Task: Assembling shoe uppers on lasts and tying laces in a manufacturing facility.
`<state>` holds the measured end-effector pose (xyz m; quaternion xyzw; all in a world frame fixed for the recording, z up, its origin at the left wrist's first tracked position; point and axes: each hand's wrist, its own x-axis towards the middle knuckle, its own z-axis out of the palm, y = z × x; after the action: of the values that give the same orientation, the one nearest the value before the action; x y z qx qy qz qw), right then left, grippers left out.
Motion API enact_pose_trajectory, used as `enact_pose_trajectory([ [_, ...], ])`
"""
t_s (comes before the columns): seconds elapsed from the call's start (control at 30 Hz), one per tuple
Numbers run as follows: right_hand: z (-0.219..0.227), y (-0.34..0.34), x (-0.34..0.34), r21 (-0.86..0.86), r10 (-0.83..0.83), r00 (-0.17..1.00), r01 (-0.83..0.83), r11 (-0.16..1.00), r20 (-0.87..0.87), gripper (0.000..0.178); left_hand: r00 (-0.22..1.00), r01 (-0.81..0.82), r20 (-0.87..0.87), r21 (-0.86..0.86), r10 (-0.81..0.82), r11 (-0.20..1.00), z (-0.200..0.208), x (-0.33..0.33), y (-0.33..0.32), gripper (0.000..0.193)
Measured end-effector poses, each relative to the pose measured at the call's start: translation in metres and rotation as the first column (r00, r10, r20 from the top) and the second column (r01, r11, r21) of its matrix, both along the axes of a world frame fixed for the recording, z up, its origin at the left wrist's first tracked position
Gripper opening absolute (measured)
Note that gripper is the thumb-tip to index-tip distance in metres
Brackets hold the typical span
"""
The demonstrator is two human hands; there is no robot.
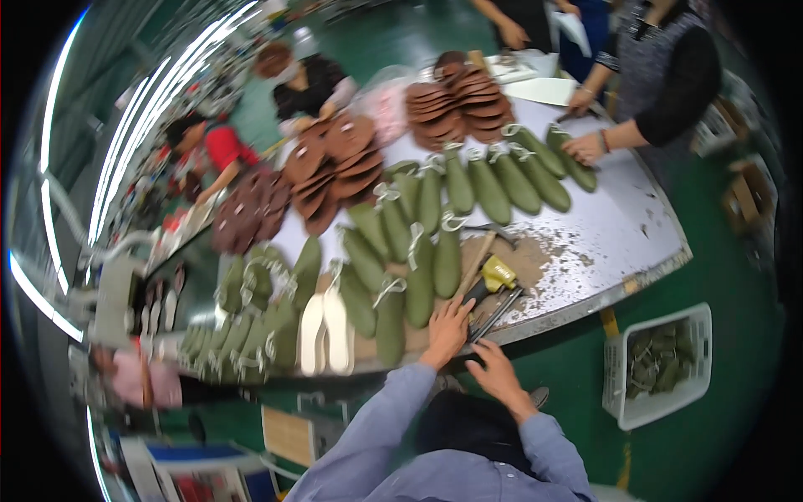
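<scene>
My left hand point(447, 330) lies at the near edge of the table with its fingers stretched forward, beside the dark handle of a yellow-and-black hand tool point(499, 272). Whether the fingertips touch that handle is hard to tell. My right hand point(493, 370) is held just off the table edge, fingers apart and nothing in it, below a slim metal tool point(499, 311). A hammer point(475, 259) with a wooden handle lies beyond my left hand. Green shoe lasts point(420, 280) with white strings stand in rows to the left, next to a cream pair of insoles point(324, 330).
Stacks of brown shoe pieces point(335, 167) cover the table's far side. Across the table, a co-worker's hand point(585, 148) touches a green last. A white crate point(707, 360) of green pieces stands on the floor at right. Scraps litter the white tabletop point(623, 226).
</scene>
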<state>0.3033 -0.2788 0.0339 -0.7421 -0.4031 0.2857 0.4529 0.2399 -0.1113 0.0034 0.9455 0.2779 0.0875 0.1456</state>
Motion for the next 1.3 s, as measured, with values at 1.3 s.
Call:
enact_pose_trajectory([
  [1.3, -0.197, -0.468, -0.076, -0.258, -0.629, 0.686, 0.575, 0.777, -0.365, 0.020, 0.975, -0.220, 0.056, 0.117, 0.214, 0.969, 0.016, -0.082, -0.057, 0.055],
])
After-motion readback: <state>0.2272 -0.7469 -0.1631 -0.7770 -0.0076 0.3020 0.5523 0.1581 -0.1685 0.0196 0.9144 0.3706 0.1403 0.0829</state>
